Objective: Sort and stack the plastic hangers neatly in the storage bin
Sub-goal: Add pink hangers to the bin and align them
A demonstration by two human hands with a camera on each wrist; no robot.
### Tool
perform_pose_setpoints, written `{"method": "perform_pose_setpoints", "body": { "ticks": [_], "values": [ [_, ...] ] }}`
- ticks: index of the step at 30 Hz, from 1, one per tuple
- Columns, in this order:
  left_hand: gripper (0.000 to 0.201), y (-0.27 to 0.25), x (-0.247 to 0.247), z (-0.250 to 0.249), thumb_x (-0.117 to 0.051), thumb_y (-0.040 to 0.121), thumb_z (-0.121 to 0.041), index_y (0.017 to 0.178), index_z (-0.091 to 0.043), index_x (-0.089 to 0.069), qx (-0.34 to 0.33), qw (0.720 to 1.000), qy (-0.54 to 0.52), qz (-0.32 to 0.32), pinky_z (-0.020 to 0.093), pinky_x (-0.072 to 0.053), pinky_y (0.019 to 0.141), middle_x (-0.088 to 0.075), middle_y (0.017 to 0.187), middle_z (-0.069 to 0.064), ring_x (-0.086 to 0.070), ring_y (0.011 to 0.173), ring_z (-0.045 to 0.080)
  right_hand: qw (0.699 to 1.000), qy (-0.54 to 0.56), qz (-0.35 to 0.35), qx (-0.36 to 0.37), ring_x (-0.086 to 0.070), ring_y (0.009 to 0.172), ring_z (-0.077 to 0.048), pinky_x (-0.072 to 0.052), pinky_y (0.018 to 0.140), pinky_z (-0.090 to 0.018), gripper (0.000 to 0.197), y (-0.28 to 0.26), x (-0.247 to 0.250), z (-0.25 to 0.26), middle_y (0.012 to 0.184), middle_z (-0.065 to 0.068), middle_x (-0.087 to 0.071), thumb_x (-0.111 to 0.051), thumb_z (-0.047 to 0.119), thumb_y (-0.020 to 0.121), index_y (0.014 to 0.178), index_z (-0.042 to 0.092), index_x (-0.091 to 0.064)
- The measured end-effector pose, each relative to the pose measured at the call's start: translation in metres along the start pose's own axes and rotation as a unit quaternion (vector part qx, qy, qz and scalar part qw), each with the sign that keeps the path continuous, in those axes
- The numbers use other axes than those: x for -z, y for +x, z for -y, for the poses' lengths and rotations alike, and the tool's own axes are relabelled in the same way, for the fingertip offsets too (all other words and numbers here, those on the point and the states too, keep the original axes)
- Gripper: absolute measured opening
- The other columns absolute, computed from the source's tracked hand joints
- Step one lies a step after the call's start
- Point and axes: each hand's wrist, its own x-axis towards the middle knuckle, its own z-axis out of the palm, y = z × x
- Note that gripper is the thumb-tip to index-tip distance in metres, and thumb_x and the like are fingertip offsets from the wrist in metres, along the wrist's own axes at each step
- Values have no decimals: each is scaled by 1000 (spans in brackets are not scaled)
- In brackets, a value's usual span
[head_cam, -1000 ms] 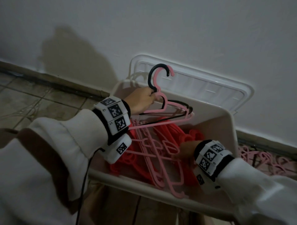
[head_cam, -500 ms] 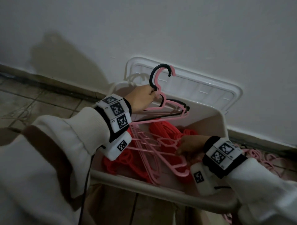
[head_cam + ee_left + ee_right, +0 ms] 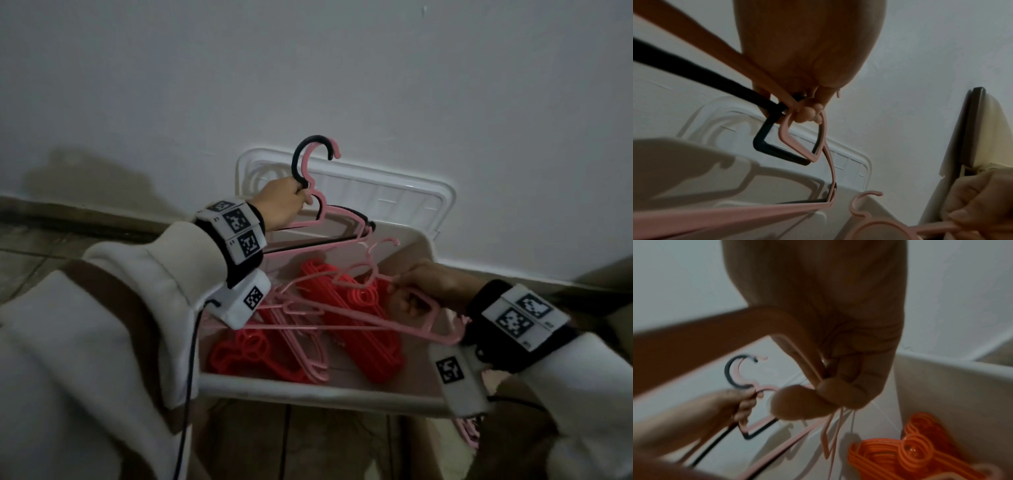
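Above the bin (image 3: 346, 394), my left hand (image 3: 281, 202) grips black-and-pink hangers (image 3: 329, 226); right hand (image 3: 428, 284), lower, pinches a pink hanger (image 3: 359, 318).

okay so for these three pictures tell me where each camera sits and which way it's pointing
Head: worn on the head, looking forward and down into the storage bin against the wall; both sleeves and hands show.
Left wrist: looks along the left hand at the black hanger and pink hanger it grips.
Right wrist: looks along the right hand into the bin at the orange-red hangers; the left hand appears too.
Shared: all three show the left hand's black and pink hangers.
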Motion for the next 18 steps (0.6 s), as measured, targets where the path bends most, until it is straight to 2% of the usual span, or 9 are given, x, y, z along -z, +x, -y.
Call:
{"method": "perform_pose_setpoints", "body": {
  "ticks": [1,3,5,7,8,11,13,15,18],
  "values": [
    [32,2,0,0,-33,100,-16,110,-5,-61,4,1000,4,4,22,-36,76,-57,122,15,-56,104,33,1000,14,-2,-5,-47,25,-9,-40,31,-15,33,-3,4,-2,33,-2,-53,-34,3,97,69,1,-51],
    [31,4,1,1,-33,100,-15,111,-6,-60,15,1000,7,13,21,-38,70,-57,118,13,-55,84,26,1000,30,-5,-5,-49,27,-8,-40,35,-15,34,-7,13,-5,35,-1,-55,-32,6,99,70,3,-49],
    [29,6,2,1,-35,99,-13,113,-6,-59,30,999,6,21,17,-41,56,-54,102,10,-50,68,18,1000,25,-3,3,-52,32,-7,-39,39,-15,34,-11,20,-5,40,0,-58,-31,7,99,71,6,-49],
    [26,6,3,0,-36,98,-10,109,-5,-59,48,999,-4,25,7,-36,39,-52,88,8,-48,59,13,1000,2,5,13,-52,37,-8,-39,43,-18,32,-16,27,-4,46,-1,-57,-33,7,99,72,8,-50],
    [26,6,4,-1,-36,98,-9,108,-3,-59,55,998,-7,26,5,-34,36,-52,79,6,-48,56,11,1000,-1,7,24,-50,39,-9,-38,45,-19,31,-17,30,-4,50,-2,-54,-35,9,99,72,9,-51],
    [28,4,6,-1,-39,98,-10,108,4,-60,69,997,-22,16,5,-35,37,-51,67,1,-51,49,8,997,16,2,73,-40,38,-7,-35,39,-15,28,-14,31,-5,51,-2,-43,-37,16,99,78,8,-51],
    [27,4,5,0,-40,98,-13,104,3,-60,67,997,-28,9,7,-40,44,-56,74,5,-51,55,10,995,-11,-17,99,-39,35,-6,-35,37,-16,25,-7,26,-6,51,-3,-42,-38,17,99,82,5,-51],
    [21,3,2,2,-41,98,-14,95,-2,-58,65,997,-34,5,10,-42,50,-59,84,7,-50,58,11,992,-61,-19,109,-42,41,-10,-38,39,-17,26,-2,20,-4,54,-4,-45,-42,14,98,76,7,-53],
    [20,4,-1,1,-40,99,-14,95,-5,-58,65,997,-45,3,19,-44,57,-58,80,8,-50,57,12,991,-53,64,102,-44,45,-12,-38,43,-16,28,-4,15,1,57,-3,-50,-43,-1,92,71,13,-54]
  ]
}}
